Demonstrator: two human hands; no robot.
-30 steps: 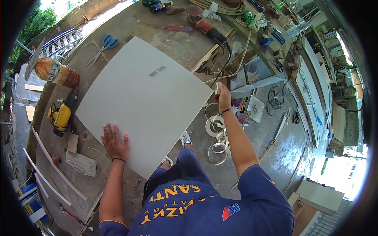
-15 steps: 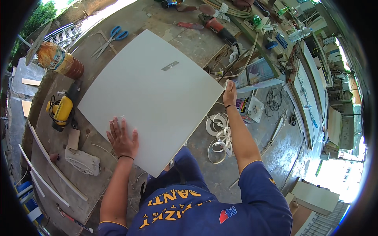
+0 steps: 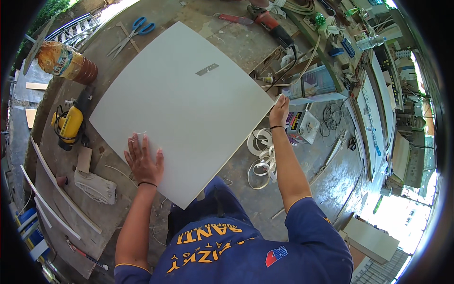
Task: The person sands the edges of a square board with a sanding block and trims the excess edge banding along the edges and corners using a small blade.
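A large white square panel [image 3: 189, 109] lies turned cornerwise on the workbench, its nearest corner reaching over the bench edge toward my body. My left hand [image 3: 144, 158] rests flat on the panel's left part, fingers spread. A thin pale sliver [image 3: 140, 132] shows at its fingertips. At the right corner, my right hand [image 3: 279, 112] has its fingers closed around the panel's edge; whether something small is also pinched there is hard to see. A small flat grey metal strip [image 3: 207, 69] lies on the panel's far half. Beneath the right edge hang loose curls of white edging strip [image 3: 259, 163].
Blue-handled scissors [image 3: 142, 27], a yellow heat gun [image 3: 71, 125], a plastic bottle of brown stuff [image 3: 66, 61] and a folded white cloth [image 3: 97, 186] lie around the panel. A red angle grinder [image 3: 270, 24] sits at the far side. Long white strips [image 3: 59, 189] lie at left.
The whole view has shifted, so the panel and bench sit slightly higher in it. Both hands keep nearly the same places on the panel.
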